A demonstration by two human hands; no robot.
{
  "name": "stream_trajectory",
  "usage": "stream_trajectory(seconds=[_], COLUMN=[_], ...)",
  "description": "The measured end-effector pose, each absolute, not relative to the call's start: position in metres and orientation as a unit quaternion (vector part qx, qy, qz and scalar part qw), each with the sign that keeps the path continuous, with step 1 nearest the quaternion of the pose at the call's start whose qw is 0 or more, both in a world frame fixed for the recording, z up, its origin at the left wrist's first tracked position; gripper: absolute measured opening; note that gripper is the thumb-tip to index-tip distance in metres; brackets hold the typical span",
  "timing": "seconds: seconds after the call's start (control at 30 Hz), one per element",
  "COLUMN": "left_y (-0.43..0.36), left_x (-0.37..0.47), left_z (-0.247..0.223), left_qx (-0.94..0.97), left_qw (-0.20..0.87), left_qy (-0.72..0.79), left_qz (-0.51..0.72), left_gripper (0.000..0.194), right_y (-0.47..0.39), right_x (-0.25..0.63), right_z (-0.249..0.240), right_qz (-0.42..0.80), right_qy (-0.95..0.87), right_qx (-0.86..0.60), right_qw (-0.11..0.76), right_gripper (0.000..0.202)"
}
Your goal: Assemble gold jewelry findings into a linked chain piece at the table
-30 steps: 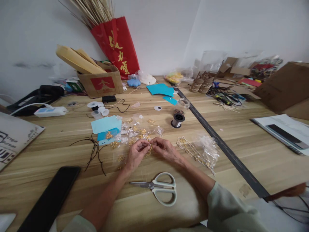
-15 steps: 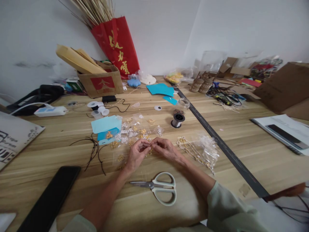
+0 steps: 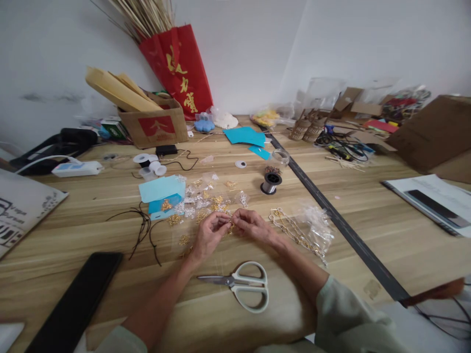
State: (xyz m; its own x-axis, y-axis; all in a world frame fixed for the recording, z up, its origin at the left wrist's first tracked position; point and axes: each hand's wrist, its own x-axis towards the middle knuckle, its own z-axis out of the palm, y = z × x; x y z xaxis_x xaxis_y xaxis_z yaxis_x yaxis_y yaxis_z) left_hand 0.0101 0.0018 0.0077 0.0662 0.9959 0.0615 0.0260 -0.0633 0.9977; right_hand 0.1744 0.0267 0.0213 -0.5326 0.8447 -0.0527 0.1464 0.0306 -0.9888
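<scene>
My left hand (image 3: 206,235) and my right hand (image 3: 252,225) meet fingertip to fingertip over the wooden table (image 3: 386,220). Between the fingers of both hands is a small gold chain piece (image 3: 229,226), pinched from both sides. Just beyond the hands lie several small clear bags of gold and silver findings (image 3: 206,201). White-handled scissors (image 3: 245,288) lie shut on the table between my forearms. A gold chain (image 3: 294,233) on a clear plastic bag lies to the right of my right hand.
Black cord (image 3: 143,228) and a light-blue card (image 3: 162,189) lie left of the hands; a wire spool (image 3: 271,182) stands behind them. A black phone (image 3: 79,301) sits near left. A cardboard box (image 3: 154,125), red bag (image 3: 178,68) and clutter line the back.
The hands stay together at the same spot; only the fingers shift slightly on the gold piece. Nothing else on the table has moved.
</scene>
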Motion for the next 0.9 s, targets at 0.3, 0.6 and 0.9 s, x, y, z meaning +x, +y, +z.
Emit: stream_trajectory(seconds=[0.3,0.6,0.9], left_y=[0.0004,-0.0009,-0.0028], left_x=[0.0101,0.0115,0.0127], left_z=[0.0090,0.0058,0.0124], left_qx=[0.564,0.610,0.596], left_qw=[0.460,0.391,0.417], left_qy=[0.483,0.479,0.474], left_qz=[0.486,0.496,0.497], left_gripper=[0.012,0.009,0.009], right_y=[0.0290,0.0312,0.0320], right_x=[0.1732,0.1732,0.1735], right_z=[0.0165,0.0148,0.0136], right_qz=[0.658,0.720,0.734], right_qy=[-0.590,-0.537,-0.527], right_qx=[-0.351,-0.327,-0.314], right_qw=[0.309,0.295,0.293], right_gripper=[0.036,0.037,0.036])
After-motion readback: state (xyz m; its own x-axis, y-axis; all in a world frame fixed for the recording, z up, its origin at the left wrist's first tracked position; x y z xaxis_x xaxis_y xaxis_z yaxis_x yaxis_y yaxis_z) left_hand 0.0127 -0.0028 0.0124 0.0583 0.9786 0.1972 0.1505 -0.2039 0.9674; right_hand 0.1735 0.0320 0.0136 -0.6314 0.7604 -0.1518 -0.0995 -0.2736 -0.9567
